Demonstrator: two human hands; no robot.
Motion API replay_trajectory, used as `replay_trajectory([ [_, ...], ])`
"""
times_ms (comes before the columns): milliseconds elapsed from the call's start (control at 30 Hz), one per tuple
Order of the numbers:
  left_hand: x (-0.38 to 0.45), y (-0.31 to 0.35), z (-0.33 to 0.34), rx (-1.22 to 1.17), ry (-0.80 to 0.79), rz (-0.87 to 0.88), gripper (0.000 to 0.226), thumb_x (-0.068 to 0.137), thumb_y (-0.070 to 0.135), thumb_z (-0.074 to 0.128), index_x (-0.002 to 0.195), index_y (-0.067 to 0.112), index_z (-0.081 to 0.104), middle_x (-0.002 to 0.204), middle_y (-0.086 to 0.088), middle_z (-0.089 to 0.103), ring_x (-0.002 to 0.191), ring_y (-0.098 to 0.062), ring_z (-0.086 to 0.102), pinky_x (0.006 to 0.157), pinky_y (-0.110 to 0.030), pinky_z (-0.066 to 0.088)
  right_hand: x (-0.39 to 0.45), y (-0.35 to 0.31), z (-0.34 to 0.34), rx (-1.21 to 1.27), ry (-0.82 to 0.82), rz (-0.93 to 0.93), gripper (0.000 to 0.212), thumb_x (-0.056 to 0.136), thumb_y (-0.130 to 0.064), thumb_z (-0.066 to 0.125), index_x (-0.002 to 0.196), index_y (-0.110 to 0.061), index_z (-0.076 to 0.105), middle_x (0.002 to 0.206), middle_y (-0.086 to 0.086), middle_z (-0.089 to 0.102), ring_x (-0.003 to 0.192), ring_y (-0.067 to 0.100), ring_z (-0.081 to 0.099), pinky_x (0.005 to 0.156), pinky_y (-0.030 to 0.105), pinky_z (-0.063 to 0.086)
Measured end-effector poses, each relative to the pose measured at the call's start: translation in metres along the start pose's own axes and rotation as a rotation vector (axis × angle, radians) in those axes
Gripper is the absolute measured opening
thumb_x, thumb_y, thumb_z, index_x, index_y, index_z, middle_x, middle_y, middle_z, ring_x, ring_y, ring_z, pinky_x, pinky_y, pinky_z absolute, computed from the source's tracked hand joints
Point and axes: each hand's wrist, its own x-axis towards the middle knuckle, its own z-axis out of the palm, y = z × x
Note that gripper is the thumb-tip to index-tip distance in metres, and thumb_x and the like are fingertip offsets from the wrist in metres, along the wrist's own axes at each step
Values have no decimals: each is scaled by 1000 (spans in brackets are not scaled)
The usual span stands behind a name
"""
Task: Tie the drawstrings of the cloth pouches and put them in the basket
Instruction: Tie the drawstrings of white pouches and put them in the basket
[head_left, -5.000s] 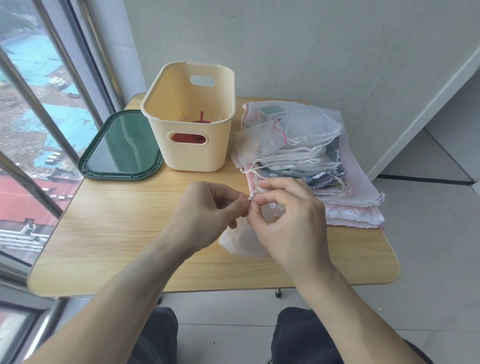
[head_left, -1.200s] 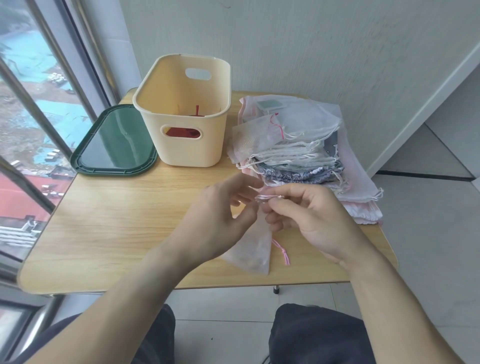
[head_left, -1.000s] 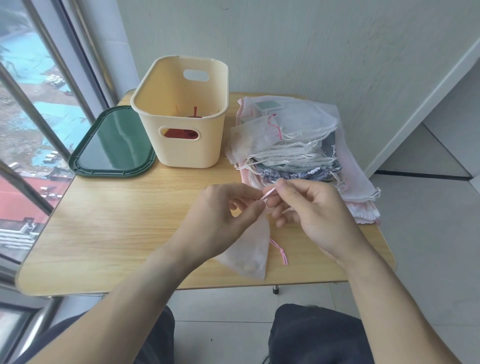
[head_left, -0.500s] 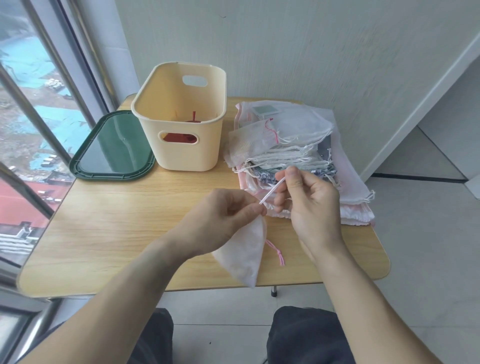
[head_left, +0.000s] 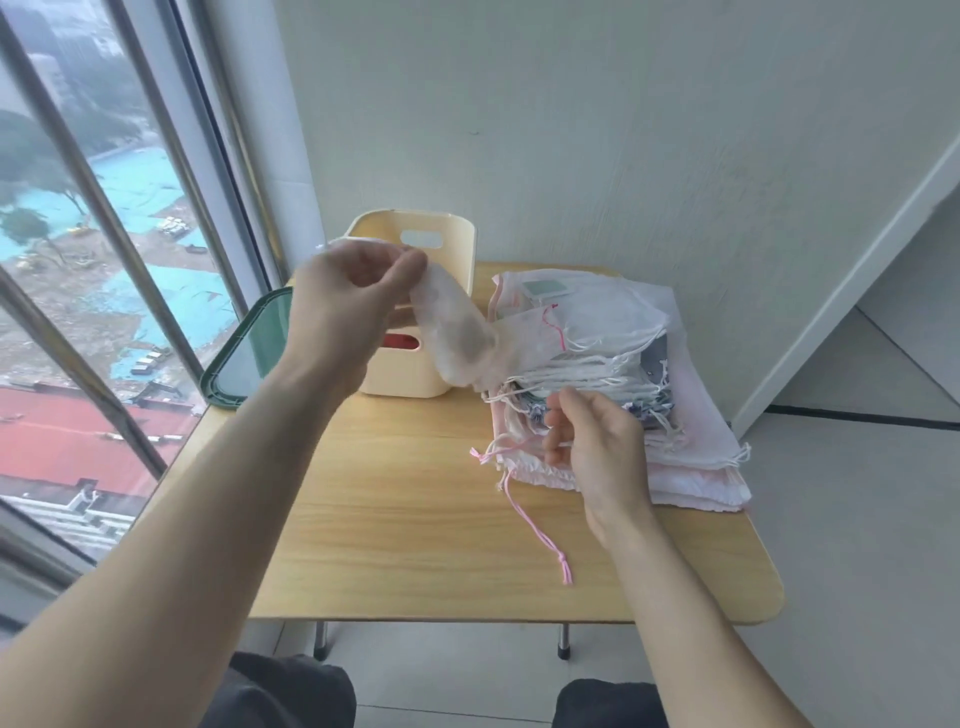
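nearest the viewer, the right hand (head_left: 592, 447) was held low over the front edge of the pile of pouches (head_left: 613, 364), its fingers curled; a thin white cord (head_left: 563, 445) appeared to be pinched there, though the view was too poor for certainty. a pink drawstring (head_left: 535, 525) was trailed from the pile across the bare wood of the table (head_left: 415, 519), ending in a small knot. farther back and higher, a sheer white pouch (head_left: 457, 332) was gripped at its gathered neck by the left hand (head_left: 353, 291), thumb and fingers closed around the cloth, and the body was left hanging limp in front of the cream basket (head_left: 415, 379). the pouch was judged to be very light, soft and without any stiffness of its own, so it would be expected to fold, swing and drape rather than keep a shape; it was not thought fragile, but the mesh could be snagged and the cords tangled. the neck, where the cords bunch the cloth, was judged the soundest place to be held, since the loose body would be given no firm purchase. a red item was glimpsed through the basket's handle slot, and a green lid (head_left: 249, 353) was seen just beside the basket, by the window.
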Motion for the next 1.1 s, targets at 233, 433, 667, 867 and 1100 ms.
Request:
replay_trajectory([
  [233,86,17,3,103,273,65,6,80,0,66,83,5,68,89,-16,72,83,-25,75,71,-36,63,2,-5,0,3,-29,14,22,98,-11,59,78,-4,66,62,0,57,52,15,47,53,32,42],
  [433,101,-14,12,1039,-114,-136,21,82,13,75,88,-5,66,92,-19,68,82,-33,65,72,-42,58,2,-7,1,-12,-76,40,23,99,-9,57,79,-2,67,62,1,57,54,16,48,50,27,41],
  [667,88,-8,20,1219,-43,159,25,93,20,63,111,3,61,109,-11,61,98,-30,56,80,-38,47,4,-5,5,-55,-140,0,27,98,-6,57,83,17,58,63,10,54,54,17,48,51,27,39],
  [867,33,-16,85,912,-308,642,28,84,11,46,105,9,64,101,-10,66,89,-32,62,75,-42,51,5,-5,5,-47,-118,4,26,97,-7,57,79,11,61,63,8,54,59,20,45,52,27,39],
  [1100,40,-93,118,1254,-514,173,60,91,33,62,141,8,40,144,-17,40,125,-38,49,94,-46,50,10,-2,-8,-98,-56,32,25,95,-16,62,79,2,66,61,0,59,57,16,50,60,37,42],
])
